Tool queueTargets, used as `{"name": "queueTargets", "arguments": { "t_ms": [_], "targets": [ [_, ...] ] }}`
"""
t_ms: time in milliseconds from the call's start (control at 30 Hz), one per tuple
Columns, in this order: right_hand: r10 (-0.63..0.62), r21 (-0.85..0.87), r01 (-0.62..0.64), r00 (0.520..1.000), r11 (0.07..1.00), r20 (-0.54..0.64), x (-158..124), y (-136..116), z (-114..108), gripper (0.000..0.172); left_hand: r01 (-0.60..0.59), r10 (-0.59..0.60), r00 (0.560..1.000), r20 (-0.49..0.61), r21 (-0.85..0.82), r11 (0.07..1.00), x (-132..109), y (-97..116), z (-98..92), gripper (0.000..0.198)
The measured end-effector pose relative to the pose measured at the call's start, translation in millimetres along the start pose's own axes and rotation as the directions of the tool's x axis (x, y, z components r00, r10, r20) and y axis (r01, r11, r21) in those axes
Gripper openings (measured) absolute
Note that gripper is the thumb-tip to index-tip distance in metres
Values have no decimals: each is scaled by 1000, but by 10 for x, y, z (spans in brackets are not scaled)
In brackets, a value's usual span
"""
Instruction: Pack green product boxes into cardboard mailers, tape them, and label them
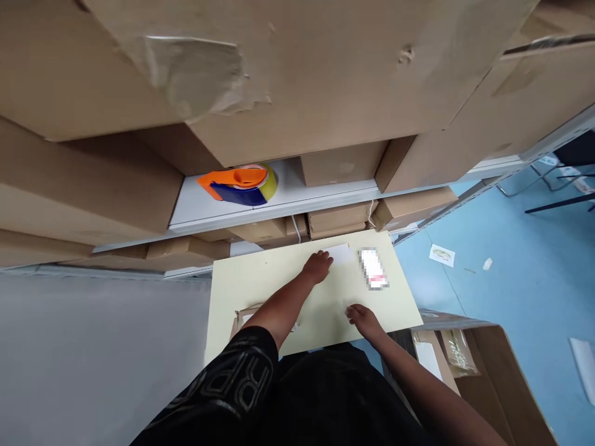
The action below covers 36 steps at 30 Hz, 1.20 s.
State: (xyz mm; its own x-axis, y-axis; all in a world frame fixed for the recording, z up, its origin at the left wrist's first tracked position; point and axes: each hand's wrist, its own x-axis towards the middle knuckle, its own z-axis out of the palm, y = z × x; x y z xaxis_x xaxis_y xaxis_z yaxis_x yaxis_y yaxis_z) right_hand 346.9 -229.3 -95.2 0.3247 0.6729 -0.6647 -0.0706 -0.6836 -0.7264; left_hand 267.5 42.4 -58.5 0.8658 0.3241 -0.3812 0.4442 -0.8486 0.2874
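Observation:
My left hand [318, 266] lies palm down on the pale yellow tabletop [279, 282]. Its fingers reach to the left edge of a white sheet of paper [341, 253]. My right hand [363, 319] hovers near the table's front edge with thumb and fingers drawn together; whatever is between them is too small to make out. To the right of the paper is a white rectangular thing [373, 268], pixelated beyond recognition. My left forearm partly covers a small cardboard piece or box [242, 317].
Large cardboard boxes [316, 74] fill the shelf above the table. An orange and blue tape dispenser [242, 184] sits on the white shelf [297, 191]. At lower right stands an open carton [497, 371] with packages inside. Paper scraps [441, 254] lie on the blue floor.

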Motion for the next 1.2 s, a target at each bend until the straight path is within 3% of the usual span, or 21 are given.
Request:
{"name": "queueTargets", "arguments": {
  "t_ms": [333, 667, 800, 967, 1033, 1133, 1200],
  "targets": [
    [83, 45, -83, 996, 996, -10, -61, 69, 14, 40, 0, 2, 997, 82, -26, 1000, 204, -140, -84, 20],
    [55, 32, -54, 998, 998, -42, 42, 39, 34, 40, -36, 42, 995, 87, -66, 997, 273, -148, -227, 18],
    [0, -30, -3, 996, 1000, -93, 164, -132, -31, 36, -68, 75, 995, 71, -105, 992, 230, -205, -263, 11],
    [-137, -178, 94, 959, 979, -247, 542, -626, -183, 40, -78, 79, 997, 7, -130, 988, 113, -242, -152, 9],
    [-298, -349, 199, 918, 916, -260, 726, -830, -212, 47, -61, 61, 998, -5, -147, 987, 71, -231, -94, 9],
    [-565, -653, 360, 816, 667, -127, 914, -1063, -198, 61, -45, 44, 999, -13, -195, 980, 13, -211, -31, 9],
    [-624, -767, 385, 781, 514, -25, 953, -1166, -165, 67, -33, 26, 999, -30, -262, 965, -35, -203, -11, 10]
  ]
}}
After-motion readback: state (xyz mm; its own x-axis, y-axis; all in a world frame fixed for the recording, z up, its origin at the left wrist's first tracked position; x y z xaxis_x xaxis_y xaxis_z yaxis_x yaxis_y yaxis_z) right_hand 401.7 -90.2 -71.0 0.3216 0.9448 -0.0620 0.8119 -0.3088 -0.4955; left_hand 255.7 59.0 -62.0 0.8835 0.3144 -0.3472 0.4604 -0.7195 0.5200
